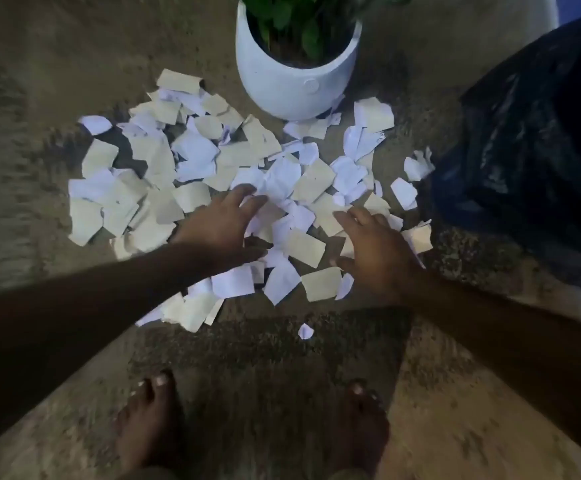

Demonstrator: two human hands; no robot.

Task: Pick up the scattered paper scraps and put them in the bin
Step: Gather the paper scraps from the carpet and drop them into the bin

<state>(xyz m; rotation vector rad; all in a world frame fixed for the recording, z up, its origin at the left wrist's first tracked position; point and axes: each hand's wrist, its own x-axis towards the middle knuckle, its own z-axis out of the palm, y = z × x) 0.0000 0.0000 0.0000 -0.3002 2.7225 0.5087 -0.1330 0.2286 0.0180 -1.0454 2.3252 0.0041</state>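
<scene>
Now both hands, left [226, 220] and right [373, 251], are spread flat, fingers apart, on the scraps [195, 157], nothing yet gripped. Beyond them a pot [292, 84] is seen; right of the right hand, the bin [531, 168]. Loose scraps could be dropped if too many are scooped.

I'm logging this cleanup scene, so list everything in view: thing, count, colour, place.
paper scraps: dozens, too many to count, white and cream, spread over the floor in front of the pot
stray scrap: one, white, apart from the pile, nearer the feet
plant pot: one, white, green leaves, top centre
bin bag: one, black, right edge
floor: brown, speckled
feet: two, bare, bottom centre
left hand: open, fingers spread over the scraps
right hand: open, fingers spread over the scraps
</scene>
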